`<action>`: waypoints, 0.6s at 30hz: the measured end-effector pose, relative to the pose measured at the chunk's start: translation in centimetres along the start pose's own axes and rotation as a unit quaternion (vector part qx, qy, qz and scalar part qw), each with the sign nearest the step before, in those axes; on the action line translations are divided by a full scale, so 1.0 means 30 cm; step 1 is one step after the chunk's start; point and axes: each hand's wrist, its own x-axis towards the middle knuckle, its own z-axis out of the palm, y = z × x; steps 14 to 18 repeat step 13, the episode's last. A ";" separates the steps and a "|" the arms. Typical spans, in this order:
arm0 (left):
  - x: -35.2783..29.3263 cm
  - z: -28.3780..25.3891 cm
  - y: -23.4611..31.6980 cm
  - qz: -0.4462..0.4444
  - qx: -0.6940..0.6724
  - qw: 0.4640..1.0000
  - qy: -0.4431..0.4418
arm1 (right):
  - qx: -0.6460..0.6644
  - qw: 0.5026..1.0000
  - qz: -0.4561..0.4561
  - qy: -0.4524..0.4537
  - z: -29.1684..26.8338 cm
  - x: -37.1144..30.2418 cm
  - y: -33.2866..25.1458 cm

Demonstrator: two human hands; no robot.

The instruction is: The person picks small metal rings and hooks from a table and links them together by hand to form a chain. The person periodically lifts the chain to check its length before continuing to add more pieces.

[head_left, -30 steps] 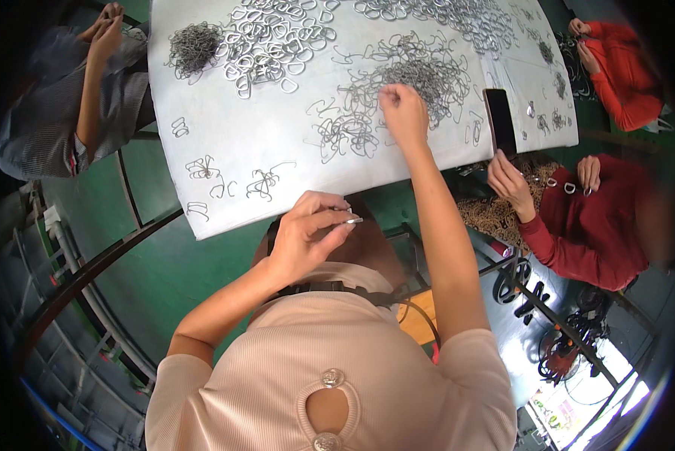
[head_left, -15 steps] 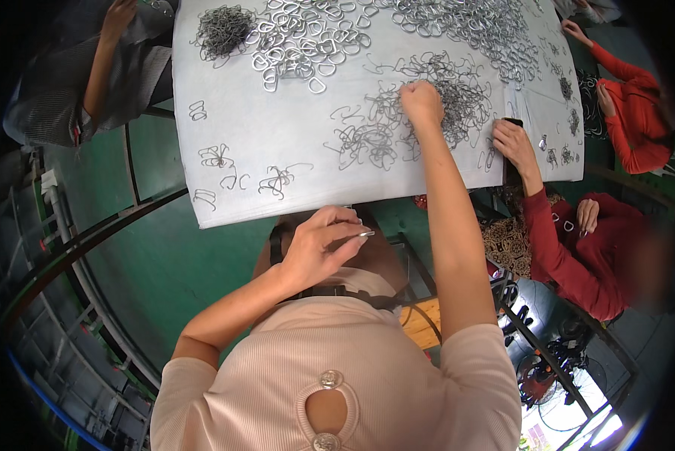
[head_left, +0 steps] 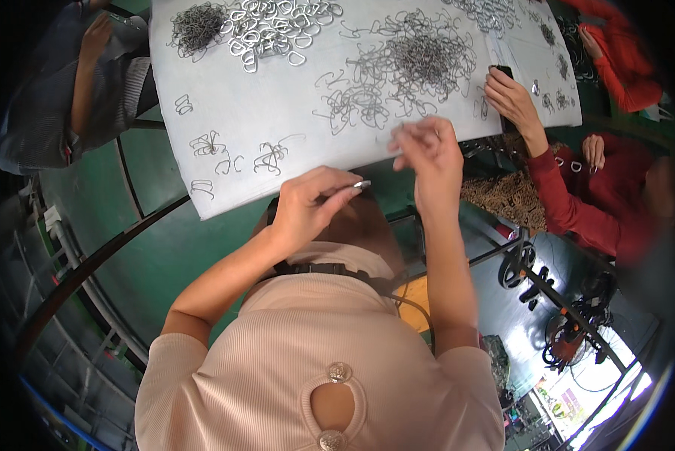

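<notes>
My left hand [head_left: 305,207] is at the near table edge, thumb and fingers pinched on a small silver metal ring [head_left: 362,185] that shows edge-on. To its right, my right hand [head_left: 437,161] hangs over the same edge with curled fingers. Motion smears its fingertips, so whether a wire piece is between them cannot be made out. Beyond it on the white tabletop [head_left: 240,101] spreads a loose heap of thin, bent dark wire hooks [head_left: 428,62]. Farther left lie a pile of silver D-shaped rings [head_left: 273,34] and a dense clump of dark wire pieces [head_left: 197,30].
Small groups of wire pieces [head_left: 270,156] lie near the table's left front corner. On the right, a co-worker's hand [head_left: 512,98] rests by a dark object at the edge; a red sleeve [head_left: 570,203] is close. Another person [head_left: 82,98] sits left. Metal frames stand below.
My right hand has drawn back from the wire heap toward me, over the table edge. My left hand has stayed pinched on the ring. The whole view has shifted slightly.
</notes>
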 end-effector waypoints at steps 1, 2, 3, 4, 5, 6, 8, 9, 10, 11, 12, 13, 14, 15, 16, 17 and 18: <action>0.002 -0.006 0.015 -0.038 -0.011 0.999 -0.005 | 0.002 1.000 0.000 -0.001 0.004 -0.065 -0.006; -0.003 -0.008 0.013 -0.047 -0.021 0.999 -0.005 | 0.004 1.000 0.000 -0.003 0.008 -0.124 -0.011; 0.001 -0.008 0.009 -0.053 -0.032 0.998 -0.009 | 0.006 1.000 -0.002 -0.002 0.011 -0.164 -0.014; 0.003 -0.010 0.006 -0.059 -0.042 0.997 -0.010 | 0.011 1.000 0.000 0.012 0.017 -0.191 -0.006; 0.005 -0.013 0.005 -0.060 -0.041 0.997 -0.015 | 0.016 1.000 0.002 0.025 0.022 -0.214 0.010; 0.006 -0.015 0.007 -0.060 -0.040 0.997 -0.020 | 0.022 0.999 0.004 0.038 0.025 -0.229 0.028; 0.002 -0.017 0.008 -0.054 -0.044 0.997 -0.024 | -0.009 0.998 -0.029 0.051 0.036 -0.235 0.055; 0.000 -0.018 0.008 -0.048 -0.048 0.997 -0.025 | -0.012 0.998 -0.033 0.060 0.045 -0.235 0.064; -0.002 -0.020 0.008 -0.042 -0.053 0.997 -0.024 | -0.015 0.997 -0.037 0.069 0.053 -0.235 0.072; -0.004 -0.023 0.005 -0.028 -0.056 0.997 -0.037 | -0.043 0.993 -0.071 0.081 0.057 -0.239 0.079; -0.007 -0.029 -0.001 -0.014 -0.057 0.997 -0.048 | -0.069 0.988 -0.106 0.090 0.065 -0.246 0.086; -0.010 -0.035 -0.009 0.000 -0.058 0.997 -0.058 | -0.095 0.980 -0.141 0.099 0.073 -0.256 0.092; -0.010 -0.035 -0.009 0.000 -0.058 0.997 -0.058 | -0.095 0.980 -0.141 0.099 0.073 -0.256 0.092; -0.010 -0.035 -0.009 0.000 -0.058 0.997 -0.058 | -0.095 0.980 -0.141 0.099 0.073 -0.256 0.092; -0.010 -0.035 -0.009 0.000 -0.058 0.997 -0.058 | -0.095 0.980 -0.141 0.099 0.073 -0.256 0.092; -0.010 -0.035 -0.009 0.000 -0.058 0.997 -0.058 | -0.095 0.980 -0.141 0.099 0.073 -0.256 0.092; -0.010 -0.035 -0.009 0.000 -0.058 0.997 -0.058 | -0.095 0.980 -0.141 0.099 0.073 -0.256 0.092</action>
